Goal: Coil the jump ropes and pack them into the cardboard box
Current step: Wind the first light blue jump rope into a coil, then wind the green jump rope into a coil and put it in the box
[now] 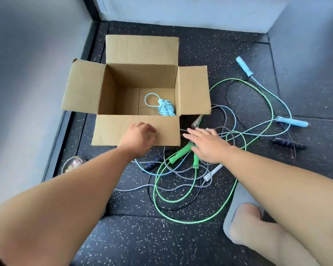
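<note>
four flaps of the cardboard box (140,48) stand folded outward on the speckled black floor (161,240), the box sitting at 11 o'clock from the person, tucked into a corner where grey walls close off 9 and 12 o'clock. open floor runs from 5 to 7 o'clock, between the forearms. one coiled light blue rope (165,108) rests inside the box, against its 3 o'clock wall.

the left hand (138,139) hangs over the near flap, fingers loosely curled and holding nothing that shows; whether it touches the cardboard cannot be told. the right hand (208,144) is spread flat, palm down, over the two green handles (181,154) at 1 o'clock, just beside the box's near corner.

four loose ropes lie tangled from 12 to 3 o'clock: the green rope (192,221), whose loops reach back to 6 o'clock; a second light blue rope (292,121) with both handles well apart at 2 o'clock; a black rope (288,144); and a grey rope (211,172) with a pale handle. their cords cross one another under and around the right hand. one dark handle (152,163) lies just below the near flap. a bare foot (246,227) rests on a grey mat (238,194) at 4 o'clock, and a clear round object (73,164) sits by the wall at 8 o'clock.
</note>
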